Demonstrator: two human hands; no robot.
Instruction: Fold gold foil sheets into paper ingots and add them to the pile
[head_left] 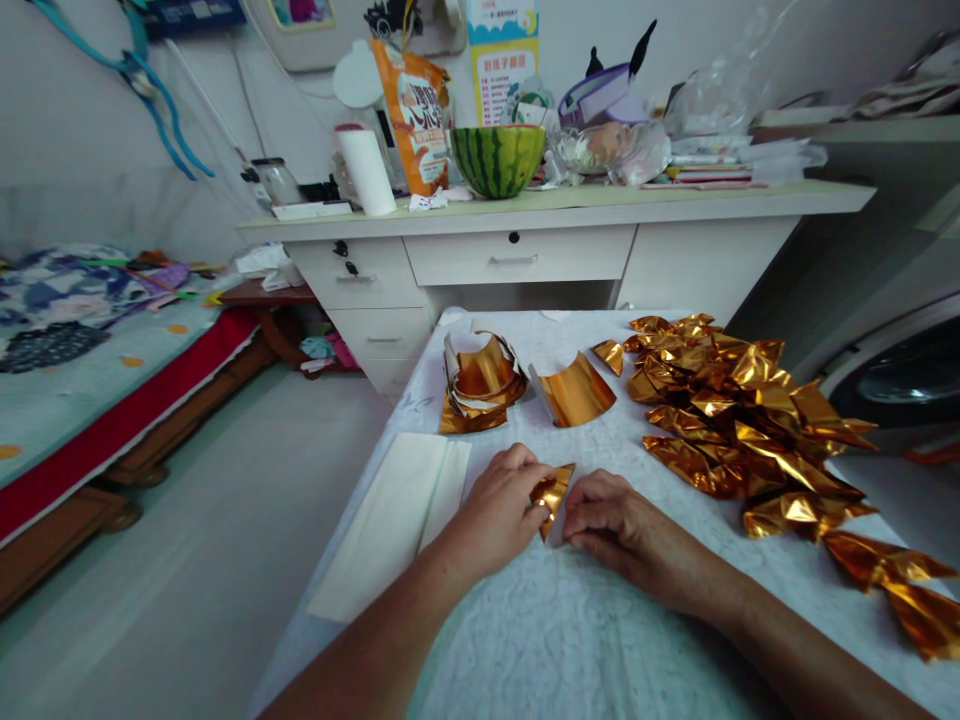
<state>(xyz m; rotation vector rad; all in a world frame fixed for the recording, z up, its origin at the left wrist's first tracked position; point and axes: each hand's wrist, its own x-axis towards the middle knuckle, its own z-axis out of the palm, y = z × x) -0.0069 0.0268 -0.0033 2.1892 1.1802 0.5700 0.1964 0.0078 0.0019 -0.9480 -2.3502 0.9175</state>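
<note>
My left hand pinches a piece of gold paper between thumb and fingers above a pale cloth; my right hand, fingertips bunched, is at its three o'clock edge, though whether it grips I cannot tell. A curled gold sheet lies at twelve o'clock, folded gold pieces at two, white paper at nine.

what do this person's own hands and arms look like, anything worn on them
The left hand and right hand wear no gloves. Both forearms are uncovered as far as the picture shows, with no sleeves, watch or bracelet in sight. Rings are hard to judge.
</note>
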